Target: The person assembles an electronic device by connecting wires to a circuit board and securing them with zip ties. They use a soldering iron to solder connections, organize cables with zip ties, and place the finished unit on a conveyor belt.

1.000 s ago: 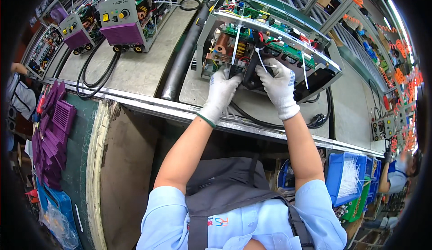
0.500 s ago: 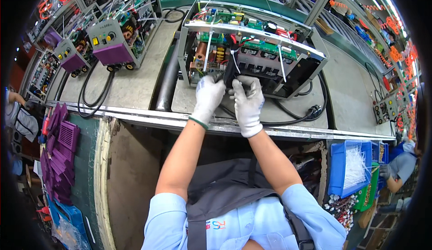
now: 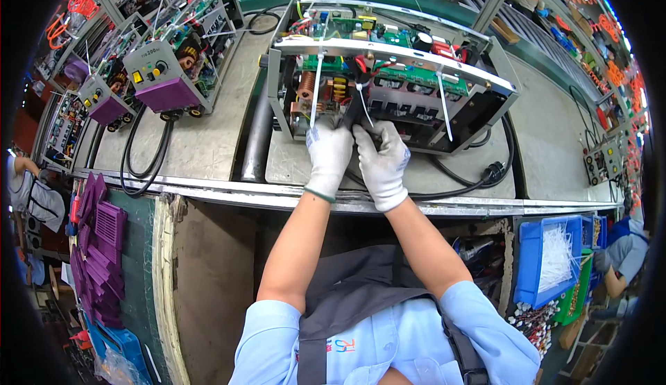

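An open metal chassis (image 3: 416, 52) full of circuit boards stands on the bench before me. My left hand (image 3: 329, 152), in a white glove, is closed around the lower part of a black cable (image 3: 355, 111) at the chassis front. My gloved right hand (image 3: 385, 159) is beside it, thumb and fingers drawn together; what lies between them is hidden. A white cable tie (image 3: 365, 104) hangs over the cable, its lower end by my right fingers. Other white ties, a left one (image 3: 318, 87) and a right one (image 3: 445, 104), hang from the top rail.
Units with purple lower fronts (image 3: 166, 93) stand at the left. A black cord with a plug (image 3: 494, 171) loops at the chassis's right. Purple panels (image 3: 97, 246) lie lower left; a blue bin (image 3: 548, 260) of white ties is lower right. People work at both sides.
The view has shifted slightly. My hands have moved a little lower against the chassis, and the white tie at the black cable now shows clearly above my right fingers.
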